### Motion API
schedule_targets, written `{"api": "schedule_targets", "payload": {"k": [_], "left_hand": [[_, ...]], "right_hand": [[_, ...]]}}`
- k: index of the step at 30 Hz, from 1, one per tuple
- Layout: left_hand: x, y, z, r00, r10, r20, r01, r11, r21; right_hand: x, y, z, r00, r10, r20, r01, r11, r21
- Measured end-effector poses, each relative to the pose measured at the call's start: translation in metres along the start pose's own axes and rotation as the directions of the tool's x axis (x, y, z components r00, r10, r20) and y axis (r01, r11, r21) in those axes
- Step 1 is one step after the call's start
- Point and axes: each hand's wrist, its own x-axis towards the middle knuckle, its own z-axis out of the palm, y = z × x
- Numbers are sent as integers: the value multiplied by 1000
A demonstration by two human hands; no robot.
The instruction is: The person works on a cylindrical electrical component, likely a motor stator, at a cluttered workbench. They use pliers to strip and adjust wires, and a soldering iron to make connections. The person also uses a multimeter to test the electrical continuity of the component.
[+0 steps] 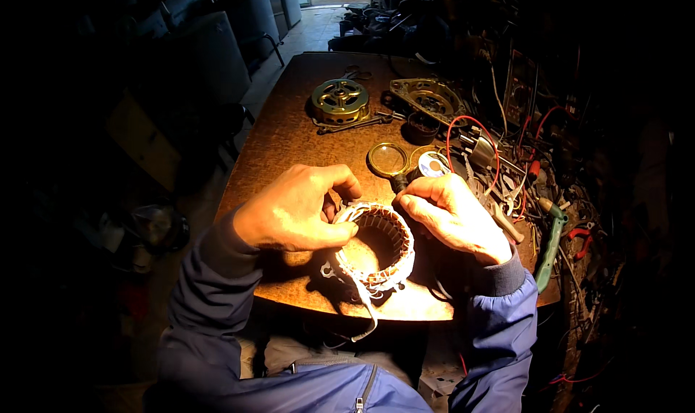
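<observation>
A ring-shaped motor stator (405, 257) stands on the brown table close to its front edge, with its round opening facing up. Copper windings laced with pale cord run around its rim. A white sleeved lead (367, 306) hangs from its near side over the table edge. My left hand (300, 207) grips the stator's upper left rim, its thumb lying over the top and its fingers curled behind. At the upper right rim, my right hand (456, 217) is closed with thumb and forefinger pinched together. Whatever lies in that pinch is too small to make out.
Beyond my hands lie a magnifying glass (388, 158), a white disc-shaped spool (434, 164) and a dark cup (421, 128). Farther back are a round gold-coloured motor cover (340, 102) and a metal housing (427, 97). Tools and wires crowd the right side, including a green-handled tool (553, 246).
</observation>
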Motion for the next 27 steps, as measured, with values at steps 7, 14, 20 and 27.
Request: {"api": "schedule_targets", "payload": {"k": [7,14,20,27], "left_hand": [[25,5,0,994,48,100,-37,992,-117],[37,-12,10,978,152,145,-110,959,-261],[42,-23,26,963,267,29,-247,926,-286],[42,-23,26,976,204,80,-165,923,-349]], "right_hand": [[-2,3,-15,987,124,99,-123,992,-11],[-5,10,-18,996,22,89,-25,999,36],[-7,6,-14,1000,4,22,-9,975,223],[-11,0,-10,1000,-18,-18,22,949,315]]}}
